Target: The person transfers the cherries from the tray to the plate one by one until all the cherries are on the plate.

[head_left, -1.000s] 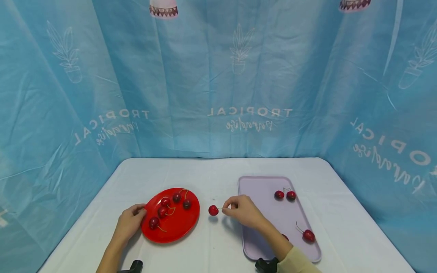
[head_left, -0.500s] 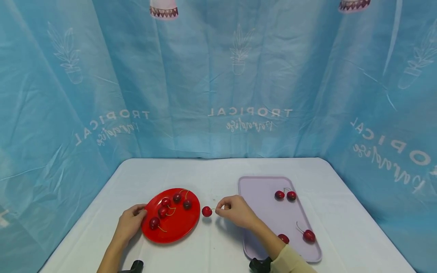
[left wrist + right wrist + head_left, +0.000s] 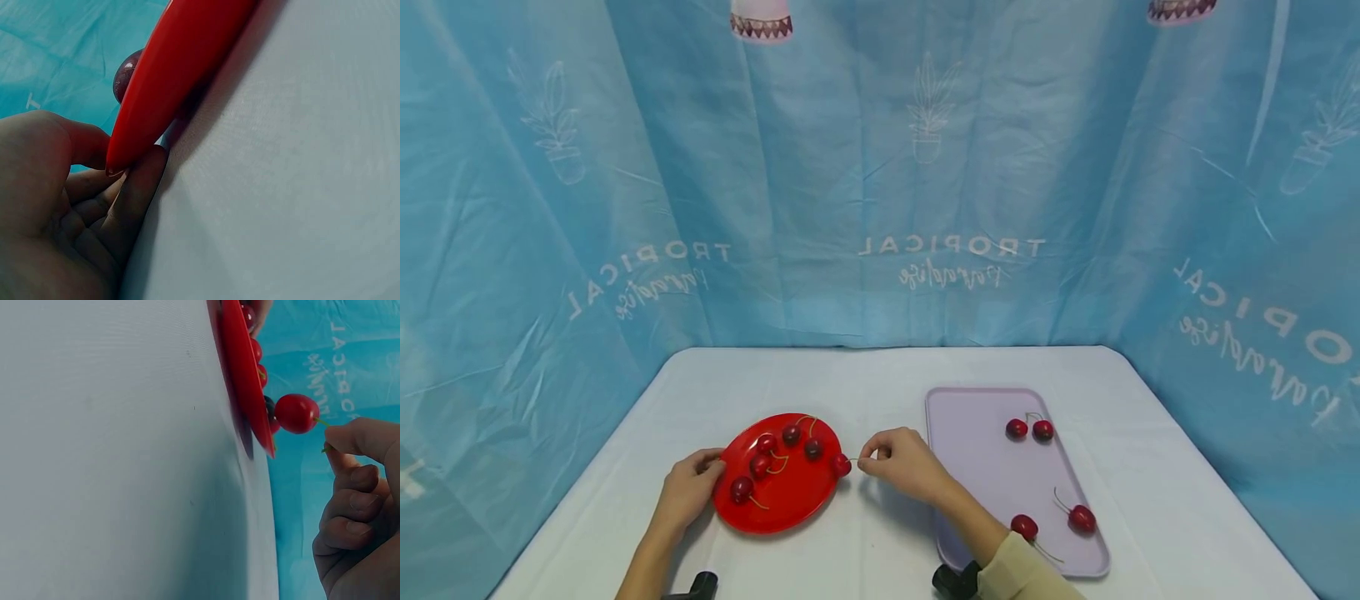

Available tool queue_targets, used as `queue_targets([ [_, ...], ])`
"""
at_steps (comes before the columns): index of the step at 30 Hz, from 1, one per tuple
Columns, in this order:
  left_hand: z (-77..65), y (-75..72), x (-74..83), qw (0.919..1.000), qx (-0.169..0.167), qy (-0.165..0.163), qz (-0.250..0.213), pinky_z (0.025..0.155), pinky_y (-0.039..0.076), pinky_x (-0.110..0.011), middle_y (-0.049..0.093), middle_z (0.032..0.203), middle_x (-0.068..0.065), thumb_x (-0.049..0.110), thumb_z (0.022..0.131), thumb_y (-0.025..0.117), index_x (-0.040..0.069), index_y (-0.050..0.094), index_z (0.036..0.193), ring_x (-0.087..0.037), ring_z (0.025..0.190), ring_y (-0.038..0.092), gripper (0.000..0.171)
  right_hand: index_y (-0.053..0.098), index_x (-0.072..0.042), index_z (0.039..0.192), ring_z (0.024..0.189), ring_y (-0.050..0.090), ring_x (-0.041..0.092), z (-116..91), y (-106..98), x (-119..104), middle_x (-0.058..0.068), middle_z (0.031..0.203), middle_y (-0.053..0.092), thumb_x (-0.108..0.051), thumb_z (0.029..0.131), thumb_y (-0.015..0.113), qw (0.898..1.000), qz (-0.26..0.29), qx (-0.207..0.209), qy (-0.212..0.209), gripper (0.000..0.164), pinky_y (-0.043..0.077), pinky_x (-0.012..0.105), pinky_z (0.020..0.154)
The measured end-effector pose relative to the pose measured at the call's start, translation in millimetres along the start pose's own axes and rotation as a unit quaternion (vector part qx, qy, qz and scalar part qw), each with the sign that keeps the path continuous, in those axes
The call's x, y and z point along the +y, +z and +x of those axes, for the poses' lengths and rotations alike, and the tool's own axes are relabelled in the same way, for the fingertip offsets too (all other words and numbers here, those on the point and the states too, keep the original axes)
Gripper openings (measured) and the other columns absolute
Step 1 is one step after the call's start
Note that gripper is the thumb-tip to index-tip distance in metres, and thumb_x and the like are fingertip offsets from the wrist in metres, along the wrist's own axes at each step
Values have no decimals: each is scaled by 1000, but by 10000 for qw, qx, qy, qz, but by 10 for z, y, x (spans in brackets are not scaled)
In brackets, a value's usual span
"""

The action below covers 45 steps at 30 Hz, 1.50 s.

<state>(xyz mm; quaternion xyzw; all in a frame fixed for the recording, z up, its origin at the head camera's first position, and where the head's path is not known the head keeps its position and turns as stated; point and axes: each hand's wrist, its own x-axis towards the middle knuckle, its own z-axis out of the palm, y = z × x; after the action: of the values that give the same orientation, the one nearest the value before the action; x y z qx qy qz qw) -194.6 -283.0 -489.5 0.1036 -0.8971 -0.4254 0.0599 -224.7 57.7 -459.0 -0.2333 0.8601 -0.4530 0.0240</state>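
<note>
My left hand [image 3: 688, 492] pinches the left rim of a red plate [image 3: 790, 508]. In the left wrist view the thumb lies over the plate's edge [image 3: 156, 94] and a finger is under it. Several dark red cherries [image 3: 741, 489] with stems lie on the plate's left and back parts. My right hand [image 3: 906, 462] pinches a cherry by its stem between thumb and forefinger. That cherry [image 3: 842, 465] overlaps the plate's right rim in the head view; the right wrist view has the cherry [image 3: 297, 414] hanging just above the rim.
A pale purple tray [image 3: 955, 417] lies on the right of the white table [image 3: 880, 375]. Two cherries [image 3: 1030, 429] with joined stems sit at its back, and two single cherries [image 3: 1082, 519] nearer the front. A blue printed curtain [image 3: 880, 183] surrounds the table's back and sides.
My right hand has moved left, carrying the cherry from the gap beside the tray to the plate's right rim. A cherry at the tray's front has come out from behind the forearm.
</note>
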Motion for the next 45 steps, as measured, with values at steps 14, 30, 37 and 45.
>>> queue_targets([
  [14, 28, -23, -3, 10000, -14, 59, 25, 91, 49, -50, 55, 123, -26, 19, 96, 48, -5, 53, 129, -39, 111, 51, 41, 71, -26, 79, 44, 37, 8, 105, 124, -34, -5, 51, 44, -26, 85, 68, 10000, -90, -5, 34, 7, 32, 24, 41],
  [30, 14, -22, 12, 9999, -5, 146, 78, 91, 48, -51, 58, 121, -25, 18, 96, 48, -4, 55, 127, -37, 110, 52, 39, 72, -23, 80, 44, 40, 10, 218, 219, -125, -3, 53, 48, -25, 84, 68, 9998, -102, -29, 184, 6, 34, 24, 41],
  [37, 25, -13, 25, 9998, -22, 177, 51, 92, 48, -51, 56, 123, -26, 18, 96, 48, -5, 55, 128, -39, 111, 52, 40, 72, -24, 78, 47, 42, 11, 284, 260, -128, -3, 54, 49, -24, 84, 70, 9996, -76, -60, 250, 6, 36, 24, 43],
  [45, -4, -21, 49, 9999, -6, 125, 70, 91, 48, -51, 56, 123, -26, 17, 96, 48, -5, 54, 128, -38, 110, 51, 40, 72, -23, 78, 51, 48, 11, 365, 331, -131, -4, 57, 53, -22, 84, 70, 9995, -109, -192, 232, 7, 40, 25, 45],
])
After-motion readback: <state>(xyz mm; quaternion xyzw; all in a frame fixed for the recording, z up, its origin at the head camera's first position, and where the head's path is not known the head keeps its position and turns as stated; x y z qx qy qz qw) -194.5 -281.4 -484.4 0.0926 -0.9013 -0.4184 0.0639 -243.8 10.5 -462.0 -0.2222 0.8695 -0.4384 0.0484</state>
